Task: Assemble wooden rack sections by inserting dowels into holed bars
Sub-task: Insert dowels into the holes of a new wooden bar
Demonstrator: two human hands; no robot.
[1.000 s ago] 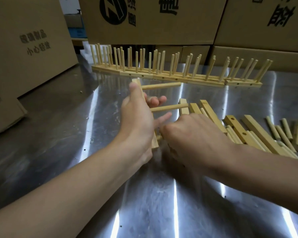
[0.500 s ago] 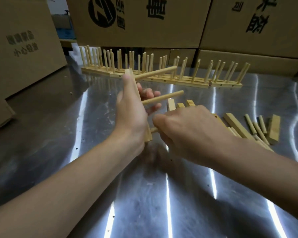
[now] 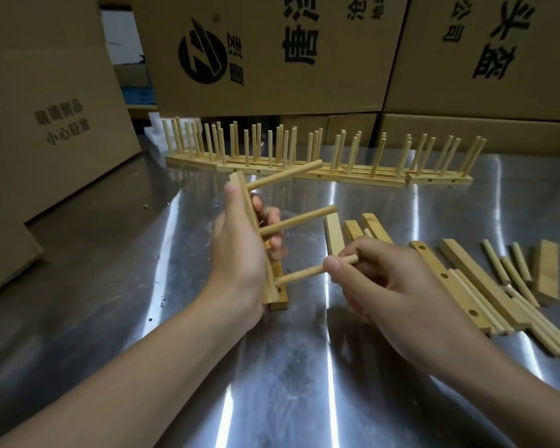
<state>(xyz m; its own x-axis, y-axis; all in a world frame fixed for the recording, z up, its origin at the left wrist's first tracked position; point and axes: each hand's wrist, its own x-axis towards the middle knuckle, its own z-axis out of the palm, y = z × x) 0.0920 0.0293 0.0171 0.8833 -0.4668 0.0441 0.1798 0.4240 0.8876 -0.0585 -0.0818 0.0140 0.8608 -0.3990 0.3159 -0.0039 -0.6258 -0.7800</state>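
Note:
My left hand [image 3: 240, 253] grips a holed wooden bar [image 3: 278, 295] that stands on end on the metal table [image 3: 110, 286]. Two dowels stick out of the bar to the right: an upper dowel [image 3: 285, 174] and a middle dowel [image 3: 299, 218]. My right hand [image 3: 385, 282] pinches a third dowel [image 3: 301, 273] whose left end sits in the bar's lower hole. Loose holed bars [image 3: 446, 279] and loose dowels [image 3: 511, 270] lie to the right of my right hand.
A row of finished rack sections [image 3: 304, 156] with upright dowels stands along the back of the table. Big cardboard boxes [image 3: 272, 53] wall in the back and the left side. A short wooden block [image 3: 546, 270] lies at the far right.
My right hand has drawn back to the right along the lowest dowel, which now shows seated in the bar. The left hand keeps the bar upright.

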